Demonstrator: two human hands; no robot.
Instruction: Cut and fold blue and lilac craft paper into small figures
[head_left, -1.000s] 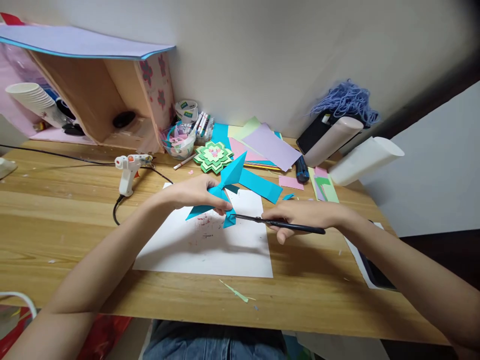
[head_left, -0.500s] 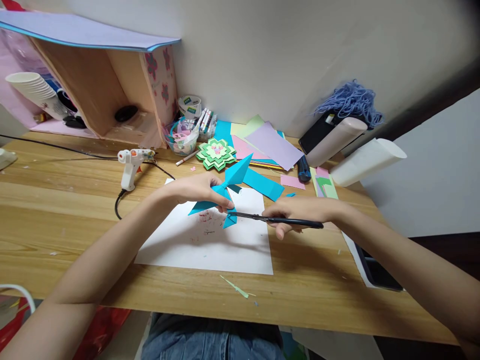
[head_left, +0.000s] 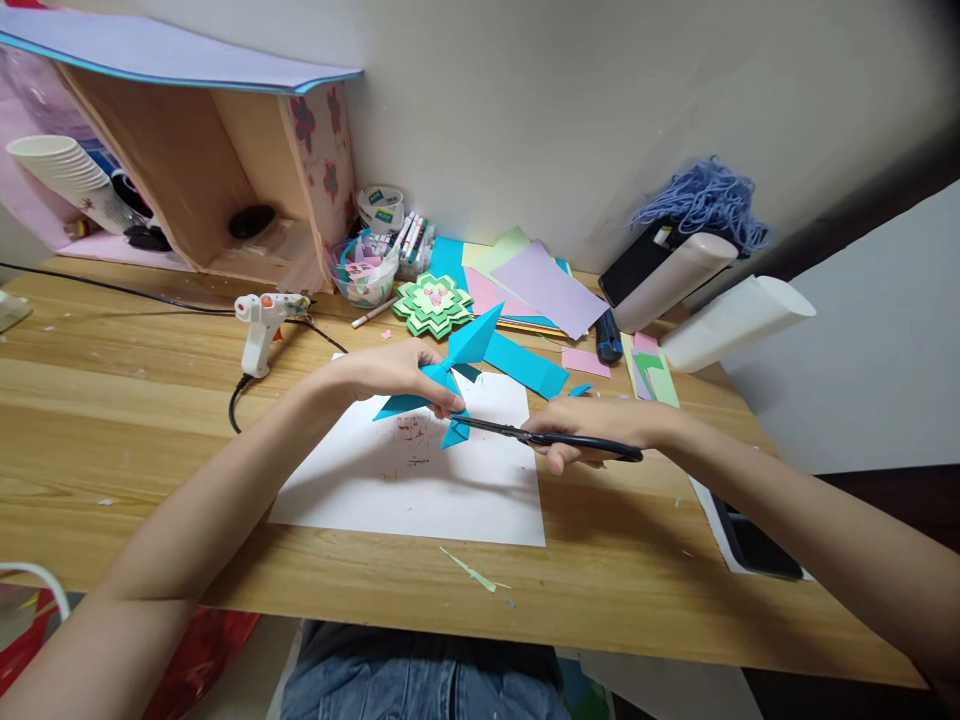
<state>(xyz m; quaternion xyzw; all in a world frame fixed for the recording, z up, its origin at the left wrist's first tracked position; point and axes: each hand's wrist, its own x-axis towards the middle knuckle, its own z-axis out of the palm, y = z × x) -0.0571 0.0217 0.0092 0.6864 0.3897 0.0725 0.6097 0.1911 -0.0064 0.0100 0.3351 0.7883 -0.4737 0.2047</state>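
Observation:
My left hand (head_left: 401, 375) pinches a folded blue paper bow (head_left: 474, 338) between thumb and fingers, above a white sheet of paper (head_left: 360, 490). The bow's pointed ends stick out up to the right, to the left and downward. In my right hand (head_left: 581, 430) is a pair of black scissors (head_left: 592, 443), its blades pointing left. The blades lie across the lower tail of the bow, just beneath my left thumb. Whether they have cut into the paper I cannot tell. A flat blue paper strip (head_left: 527, 366) lies behind my hands.
A glue gun (head_left: 260, 330) with its cord stands at the left. Behind are a layered green paper flower (head_left: 432, 304), a tub of scraps (head_left: 365, 275), coloured sheets (head_left: 551, 285) and a box cutter (head_left: 608, 337). A phone (head_left: 757, 540) lies at the right edge.
Both hands, the bow and the scissors have shifted very slightly in view. The scissors' handle has tilted down a little, with the blades still across the lower tail.

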